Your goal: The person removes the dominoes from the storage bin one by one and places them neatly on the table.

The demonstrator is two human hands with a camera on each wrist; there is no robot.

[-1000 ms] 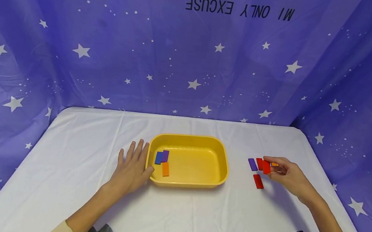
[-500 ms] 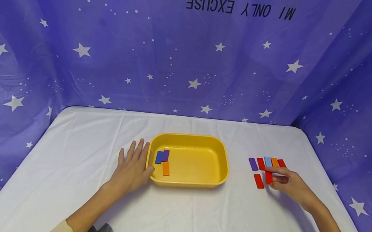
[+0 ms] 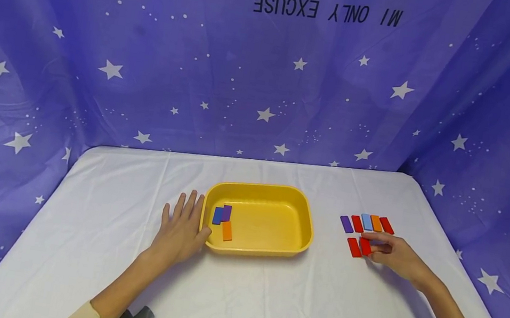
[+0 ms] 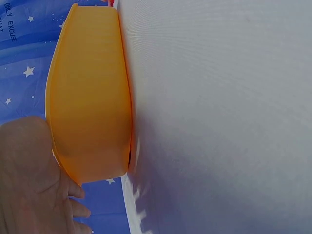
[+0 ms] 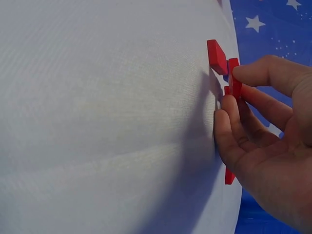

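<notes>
My right hand (image 3: 399, 257) pinches a small flat red block (image 3: 365, 246) between thumb and fingertips, low over the white table. Just left of it lies another red block (image 3: 354, 247), also seen in the right wrist view as a red block (image 5: 216, 57). Behind them a row runs purple (image 3: 346, 224), red (image 3: 357, 224), light blue (image 3: 367, 222), orange (image 3: 376, 223) and red (image 3: 387, 225). With fingers straight, my left hand (image 3: 181, 235) rests against the left end of a yellow tray (image 3: 262, 253), thumb at its rim. Inside the tray lie a blue block (image 3: 217, 216), a purple block (image 3: 227, 213) and an orange block (image 3: 226, 231).
A white cloth covers the table (image 3: 260, 305). Purple curtains (image 3: 226, 80) with white stars hang behind and at both sides. Between the tray and the blocks on the right lies a stretch of white cloth (image 3: 325, 232).
My right hand has brought the red block from over the back row toward me, down beside the front red block. The left hand and the tray have stayed in place.
</notes>
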